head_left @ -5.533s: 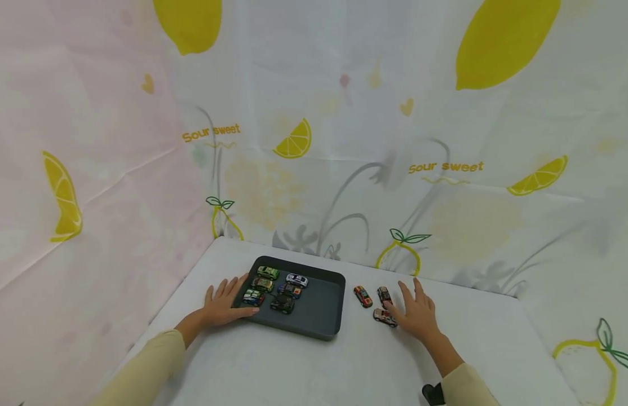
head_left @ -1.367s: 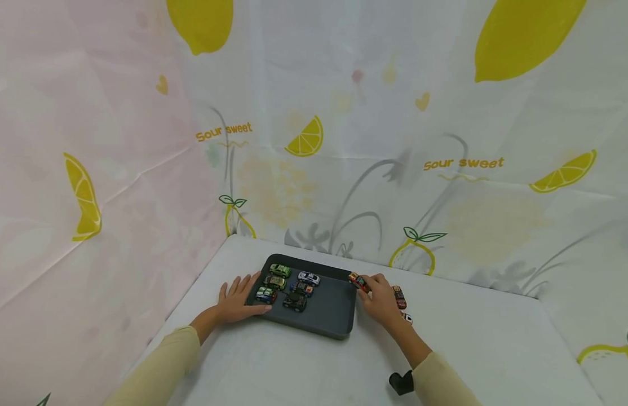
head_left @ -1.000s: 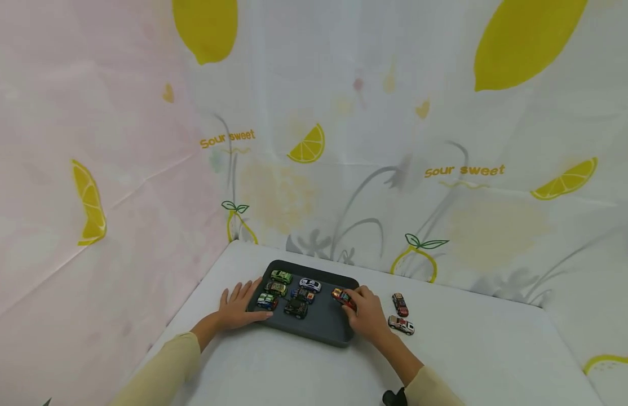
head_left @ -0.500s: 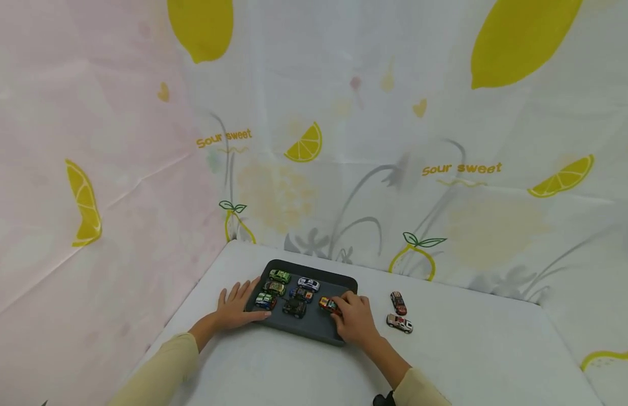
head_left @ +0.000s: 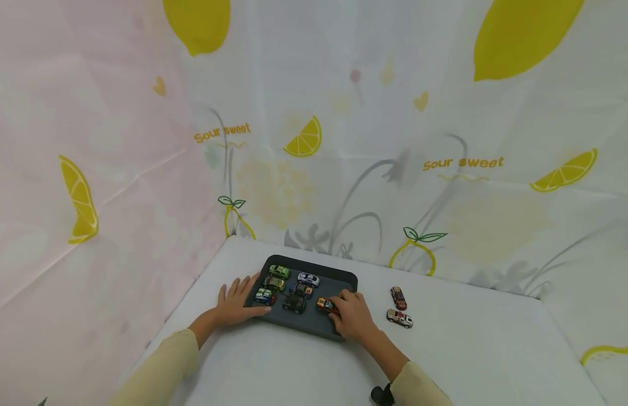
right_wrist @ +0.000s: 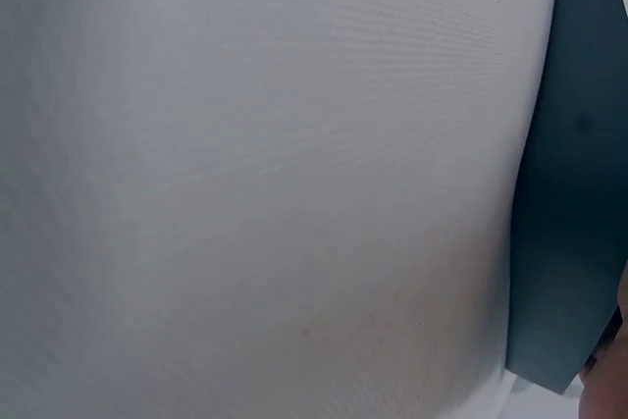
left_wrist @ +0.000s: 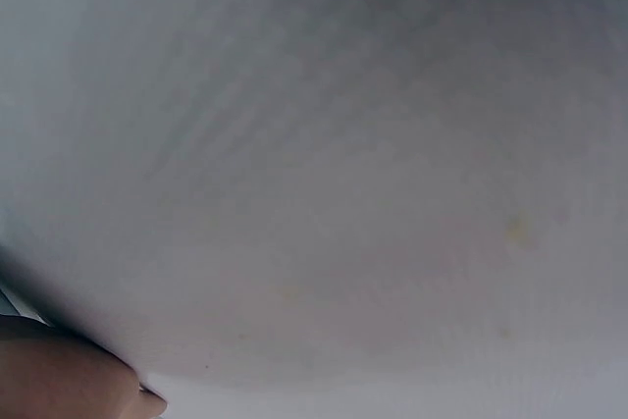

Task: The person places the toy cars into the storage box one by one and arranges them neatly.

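My right hand [head_left: 353, 317] pinches a red and orange toy car [head_left: 325, 305] low over the right part of a dark grey baking tray [head_left: 296, 325]; the fingers hide the car's right end. My left hand [head_left: 234, 304] lies with spread fingers at the tray's left edge, its thumb over the near-left corner. Several other toy cars stand in the tray in two columns, among them a green one [head_left: 279, 271], a white one [head_left: 308, 279] and a black one [head_left: 294, 304]. The right wrist view shows the tray's outer wall [right_wrist: 564, 183].
Right of the tray, a dark red toy car [head_left: 398, 298] and a white and red toy car [head_left: 399, 318] stand on the white table [head_left: 471, 338]. A lemon-printed cloth [head_left: 365, 192] rises behind and at the left. A black object [head_left: 382, 395] shows by the right sleeve.
My right hand has taken the red and orange car from the table and carried it left into the tray. During the last half second it has barely moved. The left hand stays at the tray.
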Demonstrator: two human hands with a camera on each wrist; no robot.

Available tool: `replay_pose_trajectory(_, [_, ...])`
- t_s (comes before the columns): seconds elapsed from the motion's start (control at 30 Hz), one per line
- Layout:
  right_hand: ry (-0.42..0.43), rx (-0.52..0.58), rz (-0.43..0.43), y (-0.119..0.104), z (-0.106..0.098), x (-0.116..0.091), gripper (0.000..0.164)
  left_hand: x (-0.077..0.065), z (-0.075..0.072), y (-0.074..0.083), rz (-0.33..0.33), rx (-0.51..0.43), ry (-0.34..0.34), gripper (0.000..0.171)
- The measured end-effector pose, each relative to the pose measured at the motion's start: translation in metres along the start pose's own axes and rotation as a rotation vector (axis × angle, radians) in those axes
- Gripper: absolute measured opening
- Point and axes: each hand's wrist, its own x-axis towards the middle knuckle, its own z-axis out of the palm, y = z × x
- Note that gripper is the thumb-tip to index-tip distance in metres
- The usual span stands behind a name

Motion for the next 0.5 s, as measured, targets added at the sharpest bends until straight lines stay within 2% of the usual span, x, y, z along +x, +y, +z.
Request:
replay_pose_trajectory(0.13, [-0.021, -0.014, 0.004, 0.000, -0.001, 0.003, 0.031, -0.001, -0.003, 0.001, 0.014, -0.002, 0.031, 0.106])
replay_pose_trajectory(0.27, [-0.063, -0.014, 0.009, -0.001, 0.002, -0.002, 0.031, -0.006, 0.001, 0.002, 0.008, -0.002, 0.011, 0.109])
replay_pose_trajectory(0.37, [-0.083, -0.008, 0.013, -0.001, 0.003, -0.005, 0.031, -0.005, 0.006, -0.001, -0.001, 0.012, -0.012, 0.109])
replay_pose_trajectory(0.5, [-0.070, -0.002, 0.005, -0.001, 0.000, -0.001, 0.031, 0.001, 0.006, -0.005, 0.009, 0.015, 0.031, 0.105])
